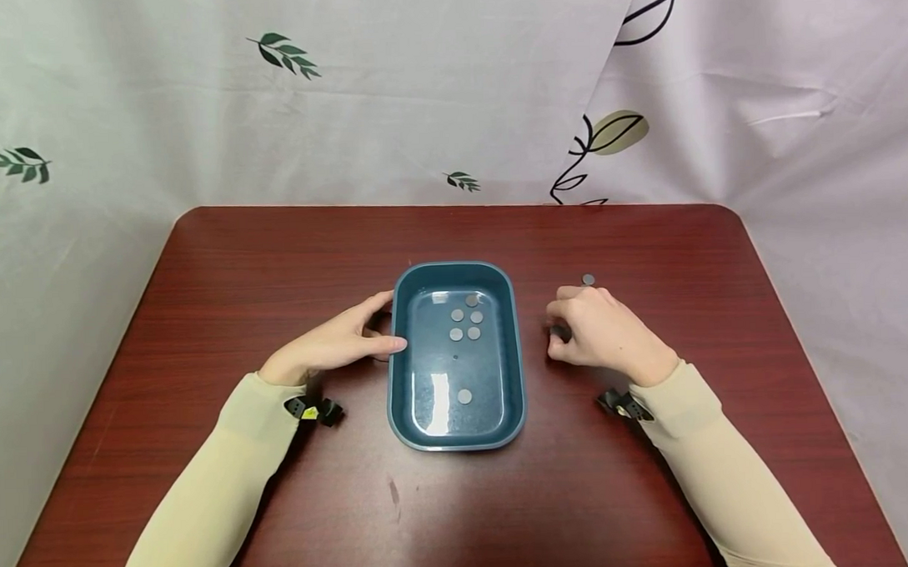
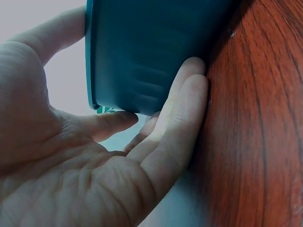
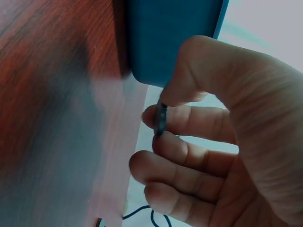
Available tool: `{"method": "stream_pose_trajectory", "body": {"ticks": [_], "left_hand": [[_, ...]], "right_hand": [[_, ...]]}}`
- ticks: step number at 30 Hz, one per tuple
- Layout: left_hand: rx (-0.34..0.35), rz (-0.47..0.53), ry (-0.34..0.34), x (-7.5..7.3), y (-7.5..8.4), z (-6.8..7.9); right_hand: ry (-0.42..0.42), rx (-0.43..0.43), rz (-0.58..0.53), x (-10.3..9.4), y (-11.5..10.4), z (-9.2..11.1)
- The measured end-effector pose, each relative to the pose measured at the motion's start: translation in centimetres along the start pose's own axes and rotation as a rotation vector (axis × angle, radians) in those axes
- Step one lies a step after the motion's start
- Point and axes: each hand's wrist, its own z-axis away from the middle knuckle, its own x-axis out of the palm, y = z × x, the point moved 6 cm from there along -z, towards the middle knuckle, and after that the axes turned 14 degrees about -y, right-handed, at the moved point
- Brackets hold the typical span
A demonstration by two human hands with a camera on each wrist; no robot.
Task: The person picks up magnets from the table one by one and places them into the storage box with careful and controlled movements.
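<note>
A blue rectangular tray (image 1: 459, 439) lies on the table with several flat grey coins (image 1: 458, 315) on its floor. Most sit toward the far right of it, while a single coin (image 1: 465, 397) lies nearer the front. My left hand (image 1: 339, 336) holds the tray's left side, thumb over the rim and fingers (image 2: 187, 101) against the outer wall low by the tabletop. To the right of the tray, my right hand (image 1: 602, 332) pinches a coin (image 3: 161, 119) on edge between thumb and fingertips. Just beyond that hand, another coin (image 1: 588, 280) rests on the table.
The dark red wooden table (image 1: 273, 256) has rounded far corners. A pale curtain (image 1: 388, 111) with leaf prints hangs behind its back edge and along the sides. Small black devices are strapped at the left wrist (image 1: 314, 410) and the right wrist (image 1: 623, 405).
</note>
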Motion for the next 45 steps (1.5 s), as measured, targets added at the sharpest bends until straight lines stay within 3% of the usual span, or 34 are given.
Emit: {"method": "stream_pose_trajectory", "body": {"ticks": [14, 30, 38, 45], "left_hand": [[0.013, 0.012, -0.005, 0.0, 0.0, 0.0], [0.007, 0.016, -0.004, -0.1, -0.1, -0.1], [0.011, 0.017, -0.009, 0.0, 0.0, 0.0], [0.005, 0.015, -0.003, 0.0, 0.0, 0.0]], "right_hand": [[0.040, -0.057, -0.026, -0.7, -0.9, 0.3], [0.175, -0.181, -0.100, -2.2, -3.2, -0.1], [0.173, -0.289, -0.105, -2.7, -5.9, -1.8], [0.125, -0.342, -0.066, -1.7, -7.6, -3.3]]}}
